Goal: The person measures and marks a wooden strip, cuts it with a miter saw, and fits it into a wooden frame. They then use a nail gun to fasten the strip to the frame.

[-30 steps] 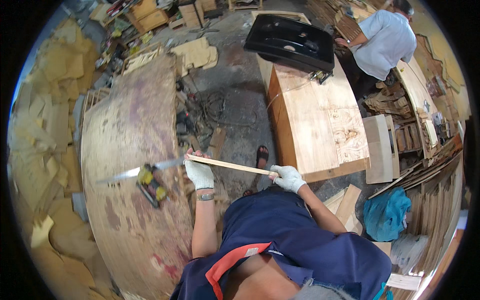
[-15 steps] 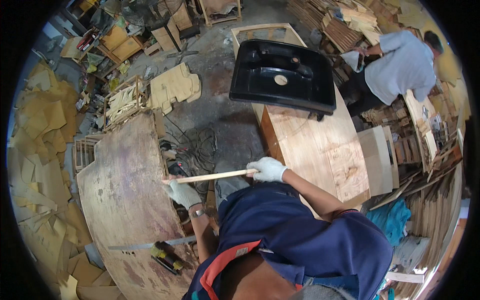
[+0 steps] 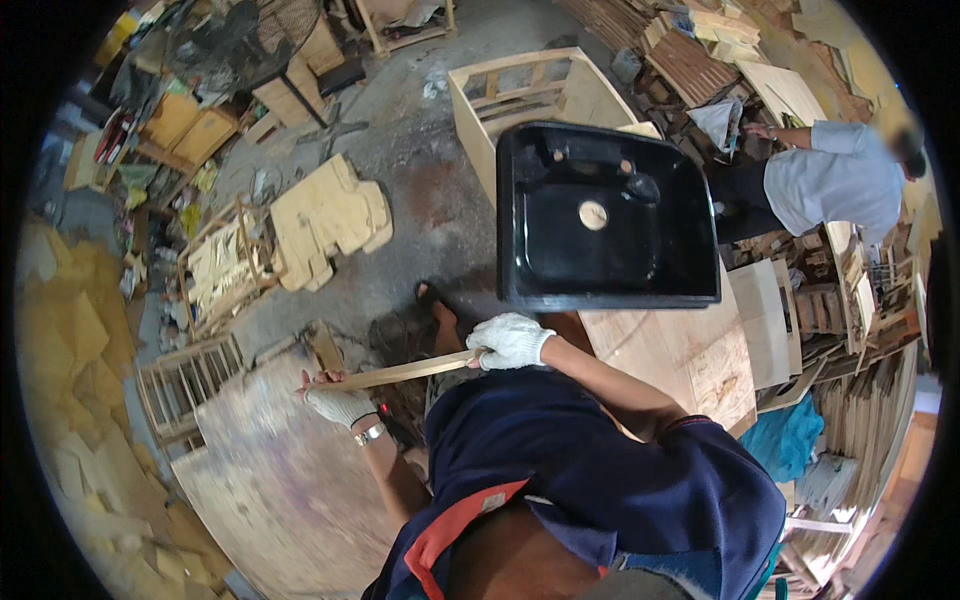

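A thin, pale wooden strip [image 3: 412,373] spans the gap between my two hands in front of my body. At its left end, my left hand [image 3: 338,402] in a white knit glove with bare fingertips is closed around the wood. My right hand [image 3: 513,341], also gloved in white, grips the other end. Just beyond the right hand, a black sink basin [image 3: 560,262] with a round drain hole rests over a light wood cabinet [image 3: 672,345]. Below my left hand lies a worn wooden worktop [image 3: 290,490].
A slatted wooden frame [image 3: 185,385] and cut plywood panels [image 3: 325,220] lie to the left. An open cabinet frame [image 3: 470,105] stands behind the sink. At the right, a co-worker in a pale shirt [image 3: 835,180] bends near stacked boards. Foam sheets [image 3: 80,370] pile up far left.
Both hands have moved slightly left and away from me with the strip still held. My view has shifted, so the sink appears nearer and a sandalled foot shows.
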`<state>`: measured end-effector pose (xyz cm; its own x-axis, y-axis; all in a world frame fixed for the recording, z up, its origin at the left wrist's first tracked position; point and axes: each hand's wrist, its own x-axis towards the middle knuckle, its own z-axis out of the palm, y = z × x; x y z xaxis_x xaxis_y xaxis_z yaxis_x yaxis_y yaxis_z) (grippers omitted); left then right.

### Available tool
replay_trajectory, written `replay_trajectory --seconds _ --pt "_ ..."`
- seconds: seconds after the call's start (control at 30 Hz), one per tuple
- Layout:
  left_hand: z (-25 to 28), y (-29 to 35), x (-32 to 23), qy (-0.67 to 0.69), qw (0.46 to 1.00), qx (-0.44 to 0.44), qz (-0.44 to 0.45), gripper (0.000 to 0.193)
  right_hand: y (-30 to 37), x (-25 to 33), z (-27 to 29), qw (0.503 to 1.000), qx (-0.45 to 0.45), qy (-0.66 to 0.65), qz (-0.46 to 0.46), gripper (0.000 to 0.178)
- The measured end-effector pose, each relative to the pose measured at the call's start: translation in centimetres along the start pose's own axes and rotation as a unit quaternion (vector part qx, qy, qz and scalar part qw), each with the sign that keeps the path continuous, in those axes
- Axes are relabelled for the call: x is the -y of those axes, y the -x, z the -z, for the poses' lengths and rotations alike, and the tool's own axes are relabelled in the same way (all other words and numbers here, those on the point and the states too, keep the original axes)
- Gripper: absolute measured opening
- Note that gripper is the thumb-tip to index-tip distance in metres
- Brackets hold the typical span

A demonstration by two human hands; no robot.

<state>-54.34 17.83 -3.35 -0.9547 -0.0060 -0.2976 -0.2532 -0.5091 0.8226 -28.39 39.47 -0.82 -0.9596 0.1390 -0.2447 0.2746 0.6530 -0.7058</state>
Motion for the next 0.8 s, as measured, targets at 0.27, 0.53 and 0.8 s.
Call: replay_trajectory --seconds 0.27,0.53,0.8 --pt "-15.7 -15.5 -0.2 0.08 0.99 0.089 0.077 0.051 -15.4 -1.3 10.5 0.998 0.0 0.006 -0.067 0.036" --pt "-24.8 -24.0 2.2 0.011 0.989 0.093 0.111 0.056 -22.6 -0.9 14.7 0.992 -0.094 -0.049 -0.072 0.04" --pt "-27.7 -24.7 1.9 0.009 0.976 0.057 0.209 0.07 -26.6 -4.2 17.3 0.973 -0.173 -0.078 -0.129 0.029"
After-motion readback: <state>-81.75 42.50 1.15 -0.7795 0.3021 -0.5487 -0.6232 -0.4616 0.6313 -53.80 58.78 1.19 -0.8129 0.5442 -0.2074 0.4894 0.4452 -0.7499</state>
